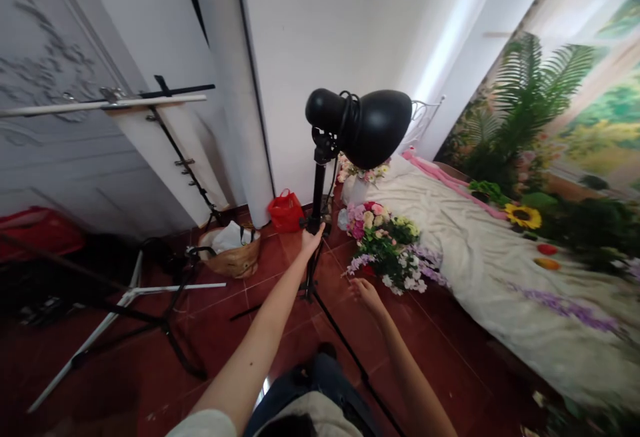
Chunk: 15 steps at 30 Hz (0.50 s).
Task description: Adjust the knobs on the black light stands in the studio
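Note:
A black studio light (383, 124) with a round reflector sits on top of a black light stand (319, 190). Its cable is looped around the lamp body, and the reflector points to the right. My left hand (312, 242) is wrapped around the stand's pole just under the black locking collar. My right hand (367, 296) hovers to the right of the stand, apart from it, with fingers loosely bent and nothing seen in them. Just beyond that hand lies a bunch of artificial flowers (383, 230).
A cloth-covered bed (480, 270) with a sunflower (523, 215) and purple sprays fills the right. A red bag (286, 212) and a woven basket (235, 257) stand on the tiled floor. White stand legs (130, 296) spread at left, below a white crossbar (155, 100).

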Each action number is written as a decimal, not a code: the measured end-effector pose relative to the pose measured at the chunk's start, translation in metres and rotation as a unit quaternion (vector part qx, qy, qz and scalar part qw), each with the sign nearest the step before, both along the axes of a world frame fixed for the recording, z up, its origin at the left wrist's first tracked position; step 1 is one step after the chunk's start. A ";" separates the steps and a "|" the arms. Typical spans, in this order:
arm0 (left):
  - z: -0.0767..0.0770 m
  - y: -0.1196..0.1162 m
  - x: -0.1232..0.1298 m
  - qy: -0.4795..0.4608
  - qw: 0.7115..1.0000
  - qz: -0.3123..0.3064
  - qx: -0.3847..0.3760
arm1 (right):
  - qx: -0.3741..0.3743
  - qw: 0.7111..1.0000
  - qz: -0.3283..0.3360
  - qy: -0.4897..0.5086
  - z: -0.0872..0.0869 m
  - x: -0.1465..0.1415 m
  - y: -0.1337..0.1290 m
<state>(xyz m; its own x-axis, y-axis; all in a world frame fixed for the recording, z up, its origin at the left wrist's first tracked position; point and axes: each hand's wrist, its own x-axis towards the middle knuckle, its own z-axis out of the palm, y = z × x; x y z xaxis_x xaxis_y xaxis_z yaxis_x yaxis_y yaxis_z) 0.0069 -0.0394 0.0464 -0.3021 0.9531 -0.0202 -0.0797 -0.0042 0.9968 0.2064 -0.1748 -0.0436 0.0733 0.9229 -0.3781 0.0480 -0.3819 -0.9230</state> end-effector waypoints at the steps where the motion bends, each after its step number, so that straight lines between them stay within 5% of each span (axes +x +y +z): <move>1: 0.000 0.000 0.000 -0.003 1.000 0.001 0.000 | -0.004 1.000 0.022 0.005 0.010 -0.011 0.021; 8: 0.005 0.001 0.000 -0.002 1.000 0.012 -0.024 | -0.065 0.988 0.118 -0.079 0.073 -0.084 0.145; 15: -0.002 0.011 0.009 0.008 0.996 0.076 -0.043 | -0.008 0.959 0.174 -0.224 0.069 -0.103 0.193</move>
